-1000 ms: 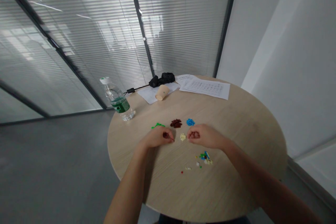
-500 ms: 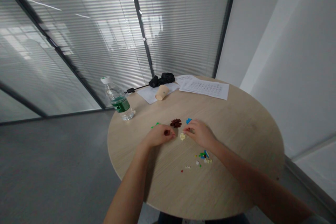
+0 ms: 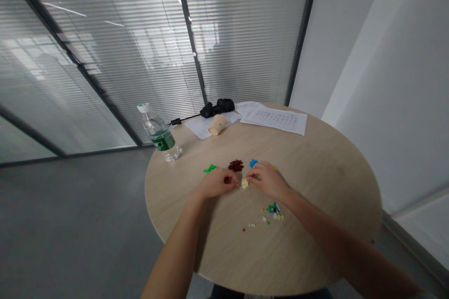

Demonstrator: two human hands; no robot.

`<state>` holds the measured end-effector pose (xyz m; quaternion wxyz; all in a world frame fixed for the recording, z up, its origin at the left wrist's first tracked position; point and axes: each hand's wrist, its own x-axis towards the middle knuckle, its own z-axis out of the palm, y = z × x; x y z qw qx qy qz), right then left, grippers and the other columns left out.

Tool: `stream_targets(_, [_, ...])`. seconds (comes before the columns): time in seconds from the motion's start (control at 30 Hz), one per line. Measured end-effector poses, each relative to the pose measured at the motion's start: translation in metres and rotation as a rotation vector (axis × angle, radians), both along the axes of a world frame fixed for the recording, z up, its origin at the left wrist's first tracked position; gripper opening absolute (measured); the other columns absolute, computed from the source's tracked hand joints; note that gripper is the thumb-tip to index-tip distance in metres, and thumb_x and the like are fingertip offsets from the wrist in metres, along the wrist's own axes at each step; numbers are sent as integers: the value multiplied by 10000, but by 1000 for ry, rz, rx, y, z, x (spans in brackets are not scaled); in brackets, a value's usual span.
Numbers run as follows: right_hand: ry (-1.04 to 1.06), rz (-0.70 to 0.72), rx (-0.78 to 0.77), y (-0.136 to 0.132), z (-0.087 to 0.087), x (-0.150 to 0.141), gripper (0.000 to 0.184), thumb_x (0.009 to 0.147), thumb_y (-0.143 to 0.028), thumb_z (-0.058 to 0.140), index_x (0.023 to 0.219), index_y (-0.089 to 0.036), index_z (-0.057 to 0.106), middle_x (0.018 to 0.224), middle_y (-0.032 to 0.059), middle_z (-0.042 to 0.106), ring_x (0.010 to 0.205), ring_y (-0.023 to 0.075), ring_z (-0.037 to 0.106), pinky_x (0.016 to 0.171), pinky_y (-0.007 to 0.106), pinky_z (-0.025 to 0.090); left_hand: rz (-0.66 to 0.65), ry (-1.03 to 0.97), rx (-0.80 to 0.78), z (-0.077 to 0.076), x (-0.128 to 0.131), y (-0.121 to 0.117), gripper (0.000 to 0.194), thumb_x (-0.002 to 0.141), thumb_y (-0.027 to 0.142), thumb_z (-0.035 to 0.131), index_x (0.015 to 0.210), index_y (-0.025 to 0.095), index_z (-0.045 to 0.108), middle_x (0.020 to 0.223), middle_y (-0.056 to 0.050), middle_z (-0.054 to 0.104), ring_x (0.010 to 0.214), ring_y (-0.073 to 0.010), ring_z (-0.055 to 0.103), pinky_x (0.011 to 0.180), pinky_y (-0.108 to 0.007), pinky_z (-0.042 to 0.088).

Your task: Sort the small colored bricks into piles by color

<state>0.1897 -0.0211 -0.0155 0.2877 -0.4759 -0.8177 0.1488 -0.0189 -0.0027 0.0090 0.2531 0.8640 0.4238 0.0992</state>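
Observation:
A small heap of pale yellow pieces (image 3: 245,183) lies between my two hands. Just left of it, my left hand (image 3: 219,182) has its fingers curled and the tips pinched together; whatever they hold is too small to make out. My right hand (image 3: 267,178) is at the heap's right edge, thumb and forefinger brought together, and I cannot see what is between them. Beyond the hands lie a dark brown heap of small pieces (image 3: 235,165), a blue heap (image 3: 253,163) partly behind my right hand, and a green heap (image 3: 210,168) behind my left. Some yellow (image 3: 274,167) shows past my right knuckles.
Nearer me on the round wooden table (image 3: 224,252) lie a mixed pile of small coloured pieces (image 3: 274,208) and a few loose bits. A water bottle (image 3: 162,138) stands at the left. Farther back are a tipped paper cup (image 3: 217,124), printed sheets (image 3: 277,118) and a black bundle (image 3: 218,107).
My right hand has moved left and a little away from me, now partly covering the blue heap and uncovering some yellow. My left hand has shifted slightly right, closer to the pale yellow heap.

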Motion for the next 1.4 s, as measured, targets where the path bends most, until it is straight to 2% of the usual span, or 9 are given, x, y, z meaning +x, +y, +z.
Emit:
stream_targets(0.4, [-88, -28, 26, 6, -1, 11, 152, 836, -231, 594, 778, -211, 733, 805, 50, 701, 834, 175, 588, 755, 282, 404, -108, -63, -10, -7, 13, -3, 169, 774, 205, 546, 800, 148, 704, 712, -13, 656, 609, -111, 532, 580, -210, 377])
stream_targets(0.6, [-118, -96, 45, 3, 5, 14, 106, 792, -202, 626, 789, -196, 732, 827, 53, 718, 831, 195, 583, 769, 305, 405, -27, -24, 45, 0, 11, -5, 179, 758, 175, 528, 813, 159, 698, 685, -1, 636, 596, -105, 518, 576, -208, 362])
stream_targets(0.77, [-169, -133, 35, 3, 5, 14, 92, 765, -192, 642, 725, -201, 724, 807, 43, 708, 837, 187, 575, 785, 292, 397, -7, 70, 53, 5, 8, -5, 168, 767, 220, 535, 786, 169, 694, 714, -1, 647, 610, -110, 527, 573, -211, 348])
stream_targets(1.03, [-175, -23, 48, -1, 4, 4, 108, 796, -206, 647, 730, -194, 731, 808, 56, 688, 858, 191, 556, 786, 293, 392, 24, 111, 48, 8, -1, -3, 156, 743, 292, 579, 779, 198, 697, 688, 21, 624, 606, -111, 519, 578, -212, 335])
stream_targets(1.13, [-154, 10, 62, 1, 1, 6, 122, 815, -213, 630, 749, -196, 731, 813, 53, 685, 881, 191, 551, 799, 295, 394, 54, 123, 57, 9, -7, -2, 223, 718, 371, 621, 851, 205, 687, 684, 26, 592, 601, -115, 506, 557, -214, 319])
stream_targets(1.27, [-158, -2, 61, 4, 1, 12, 131, 815, -183, 610, 775, -193, 735, 815, 55, 687, 870, 184, 556, 797, 291, 394, 98, 158, 26, 10, -13, -1, 325, 660, 424, 672, 893, 198, 670, 673, 32, 557, 590, -119, 495, 533, -216, 303])
stream_targets(1.4, [-167, 0, 60, 4, 3, 15, 135, 813, -175, 607, 783, -199, 736, 808, 54, 685, 864, 184, 555, 793, 293, 388, 112, 166, -11, 11, -16, 0, 289, 650, 391, 671, 855, 188, 672, 672, 32, 547, 594, -115, 485, 540, -213, 309])
